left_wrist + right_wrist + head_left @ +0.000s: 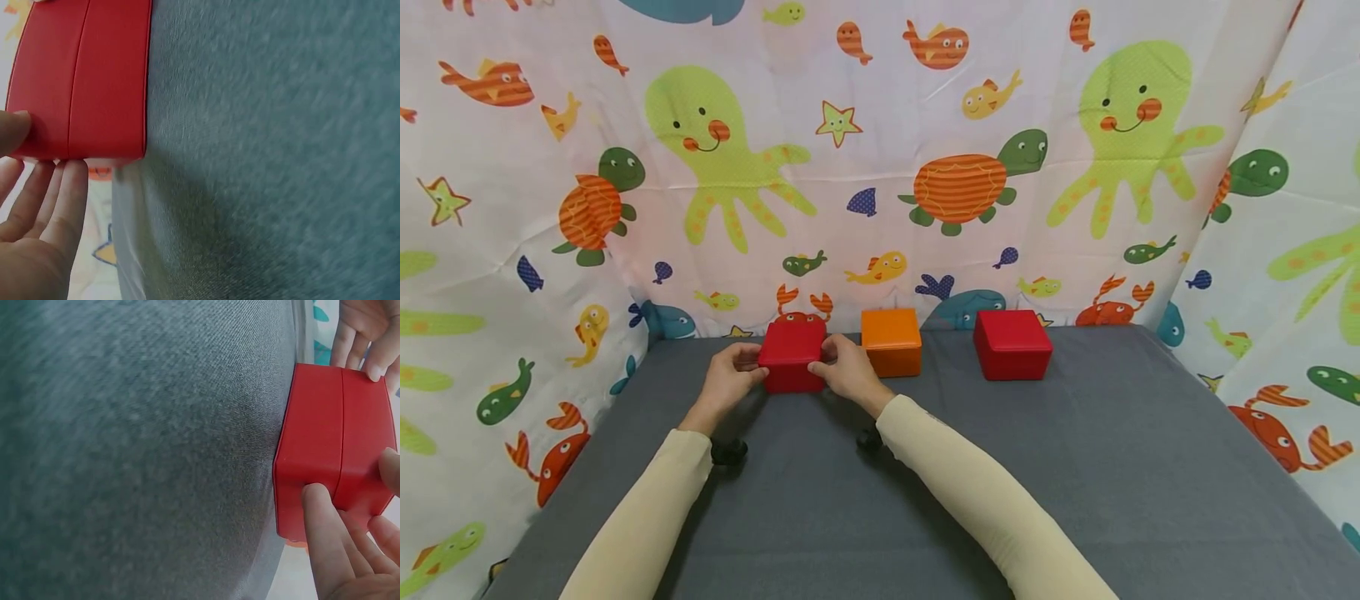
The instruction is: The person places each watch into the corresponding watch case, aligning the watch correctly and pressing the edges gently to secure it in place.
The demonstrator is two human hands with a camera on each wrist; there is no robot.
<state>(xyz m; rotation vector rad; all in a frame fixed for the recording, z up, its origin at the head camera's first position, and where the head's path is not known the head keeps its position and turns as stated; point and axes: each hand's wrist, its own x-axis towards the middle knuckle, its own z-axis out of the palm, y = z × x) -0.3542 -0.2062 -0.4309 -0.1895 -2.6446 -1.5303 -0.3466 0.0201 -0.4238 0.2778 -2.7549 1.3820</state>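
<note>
A red box (792,354) with a seam around its sides, its lid down, sits near the back of the grey table on the left. My left hand (727,382) holds its left side, the thumb on the front face and the fingers along the side. Opposite it, my right hand (852,371) grips the right side with thumb and fingers. In the right wrist view both hands touch the red box (325,425). The left wrist view shows the front face of the red box (94,81), with the left fingers (65,200) against its side.
Just right of my right hand stands an orange box (891,343). Farther right is a second red box (1013,346). Behind them hangs a white curtain (865,275) printed with sea animals. Dark cloth covers the table (1112,467). A black object (728,452) shows beneath my left wrist.
</note>
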